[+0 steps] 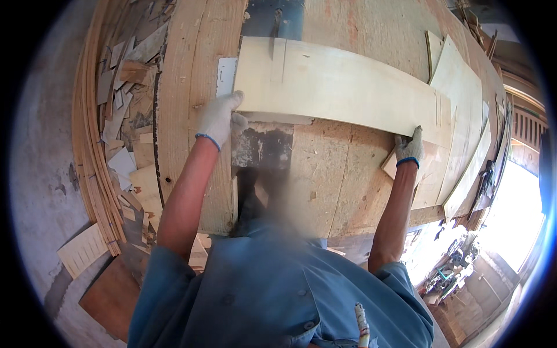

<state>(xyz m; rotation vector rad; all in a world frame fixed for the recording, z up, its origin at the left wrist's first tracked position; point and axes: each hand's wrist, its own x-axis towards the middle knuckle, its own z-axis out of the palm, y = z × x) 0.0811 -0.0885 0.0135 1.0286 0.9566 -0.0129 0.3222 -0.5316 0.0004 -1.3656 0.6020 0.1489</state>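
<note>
A long pale wooden board (342, 84) lies crosswise over the workbench in front of me, with narrow slits near both of its ends. My left hand (220, 118), in a white knit glove with a blue cuff, grips the board's near left corner. The gloved right hand (409, 146) holds its near edge toward the right end, fingers partly under the board. Beneath the board's left part, a dark metal plate (264, 145) is set into the bench; a metal strip shows beyond the far edge. A white piece (227, 75) sits beside the left end.
The wooden workbench (325, 174) spans the middle. More pale boards (461, 93) lie on its right side. Long thin wood strips (93, 145) and a heap of offcuts (125, 116) fill the left. A brown panel (110, 296) lies at lower left, a cluttered pile of parts (452, 261) at lower right.
</note>
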